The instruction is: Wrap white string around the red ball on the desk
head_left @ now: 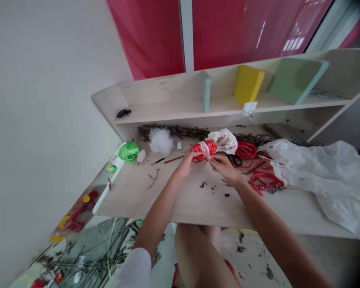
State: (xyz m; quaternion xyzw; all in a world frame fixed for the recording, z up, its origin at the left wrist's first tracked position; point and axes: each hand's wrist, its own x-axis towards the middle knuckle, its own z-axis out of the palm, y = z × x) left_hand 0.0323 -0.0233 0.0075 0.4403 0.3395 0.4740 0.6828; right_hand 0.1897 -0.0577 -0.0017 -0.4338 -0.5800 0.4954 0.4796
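Both of my hands hold a roll of red ribbon (204, 149) partly wrapped in a white and red plastic bag (225, 140), just above the wooden desk (180, 200). My left hand (186, 163) grips the roll's left end with closed fingers. My right hand (223, 166) pinches it from below on the right. Black scissors (235, 161) lie right behind my right hand.
Red cord coils (259, 170) and a large white plastic bag (327, 176) lie at the right. White stuffing (161, 141), a green ribbon roll (129, 151) and dry twigs (180, 131) sit at the back left. A shelf (228, 105) holds yellow and green blocks. Floor clutter lies below left.
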